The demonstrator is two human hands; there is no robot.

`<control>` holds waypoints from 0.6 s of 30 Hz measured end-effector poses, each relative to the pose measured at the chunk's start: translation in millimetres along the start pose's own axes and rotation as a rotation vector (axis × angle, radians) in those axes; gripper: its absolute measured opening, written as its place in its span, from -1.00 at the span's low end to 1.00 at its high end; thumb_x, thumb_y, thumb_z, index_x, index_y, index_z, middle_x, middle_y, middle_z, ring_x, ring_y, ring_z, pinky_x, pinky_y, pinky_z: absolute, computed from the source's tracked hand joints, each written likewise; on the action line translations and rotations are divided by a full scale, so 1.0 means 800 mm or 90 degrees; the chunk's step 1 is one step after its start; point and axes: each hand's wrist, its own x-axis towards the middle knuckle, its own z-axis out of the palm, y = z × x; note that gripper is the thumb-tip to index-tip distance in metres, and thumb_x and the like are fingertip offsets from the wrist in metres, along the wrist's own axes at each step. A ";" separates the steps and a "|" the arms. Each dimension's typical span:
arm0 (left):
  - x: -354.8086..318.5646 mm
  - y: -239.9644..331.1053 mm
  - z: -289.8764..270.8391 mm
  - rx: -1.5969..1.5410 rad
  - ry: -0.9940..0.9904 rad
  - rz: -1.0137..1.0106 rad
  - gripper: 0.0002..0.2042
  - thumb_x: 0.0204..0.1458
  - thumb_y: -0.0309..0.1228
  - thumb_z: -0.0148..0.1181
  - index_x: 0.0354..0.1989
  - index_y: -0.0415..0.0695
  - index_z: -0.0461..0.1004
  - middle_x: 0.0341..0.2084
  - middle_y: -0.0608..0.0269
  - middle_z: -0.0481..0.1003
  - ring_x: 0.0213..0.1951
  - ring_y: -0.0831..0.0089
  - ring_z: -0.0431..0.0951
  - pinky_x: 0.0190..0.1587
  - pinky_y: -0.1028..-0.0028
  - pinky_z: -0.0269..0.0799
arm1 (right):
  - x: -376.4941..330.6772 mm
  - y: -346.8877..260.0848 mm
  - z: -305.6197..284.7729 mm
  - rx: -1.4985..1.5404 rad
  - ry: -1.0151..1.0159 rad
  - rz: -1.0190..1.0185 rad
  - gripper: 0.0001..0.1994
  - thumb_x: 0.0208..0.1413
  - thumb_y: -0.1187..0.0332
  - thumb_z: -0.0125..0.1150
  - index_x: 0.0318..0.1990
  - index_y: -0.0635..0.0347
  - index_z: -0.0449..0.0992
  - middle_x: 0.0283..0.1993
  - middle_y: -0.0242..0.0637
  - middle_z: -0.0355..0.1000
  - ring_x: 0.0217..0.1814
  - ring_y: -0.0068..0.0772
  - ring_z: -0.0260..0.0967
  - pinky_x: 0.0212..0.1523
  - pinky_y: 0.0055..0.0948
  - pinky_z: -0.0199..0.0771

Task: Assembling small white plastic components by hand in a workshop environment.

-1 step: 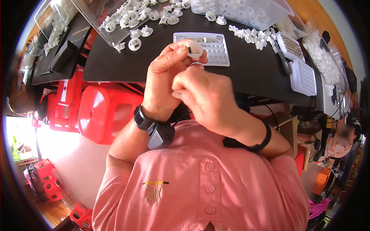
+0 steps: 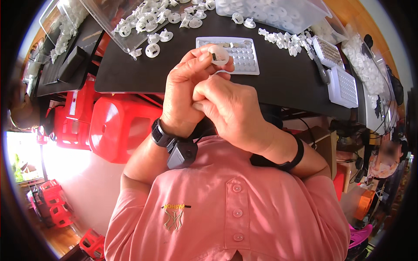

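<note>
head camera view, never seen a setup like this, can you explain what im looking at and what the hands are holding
There is no robot here, only a person's two bare hands. A wide fisheye camera on the person's head looks down, so edges bend and the pink shirt fills the bottom. The left hand pinches a round white piece up by the fingertips. The right hand is curled closed just below it; whether it holds anything is hidden. On the black table, beyond the hands, lie a white tray with rows of round shapes, a heap of white round parts to the left and a pile of smaller white pieces to the right.
</note>
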 end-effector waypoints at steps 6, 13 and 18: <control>-0.006 -0.007 -0.002 -0.015 0.011 -0.015 -0.73 0.20 -0.34 0.20 -0.03 -0.23 0.44 -0.20 0.03 0.56 -0.13 0.27 0.56 -0.02 0.33 0.52 | -0.002 -0.003 -0.006 -0.007 -0.015 -0.047 -0.81 -0.01 0.65 0.30 -0.23 0.22 0.52 -0.36 -0.22 0.42 -0.38 -0.18 0.48 -0.40 -0.33 0.46; -0.008 -0.009 -0.001 -0.046 -0.002 -0.047 -0.72 0.20 -0.35 0.19 -0.01 -0.25 0.42 -0.20 -0.01 0.53 -0.19 0.28 0.54 -0.03 0.33 0.51 | -0.012 -0.005 -0.006 0.031 -0.033 -0.049 -0.88 -0.05 0.59 0.22 -0.35 0.22 0.43 -0.32 -0.16 0.41 -0.34 -0.05 0.48 -0.37 -0.19 0.50; -0.009 -0.011 -0.003 -0.052 -0.004 -0.049 -0.73 0.20 -0.36 0.19 -0.02 -0.26 0.43 -0.22 0.00 0.52 -0.18 0.27 0.54 -0.01 0.33 0.50 | -0.010 -0.009 -0.012 0.098 -0.068 0.065 -0.84 0.00 0.59 0.28 -0.30 0.21 0.43 -0.31 -0.19 0.43 -0.30 -0.02 0.48 -0.35 -0.18 0.49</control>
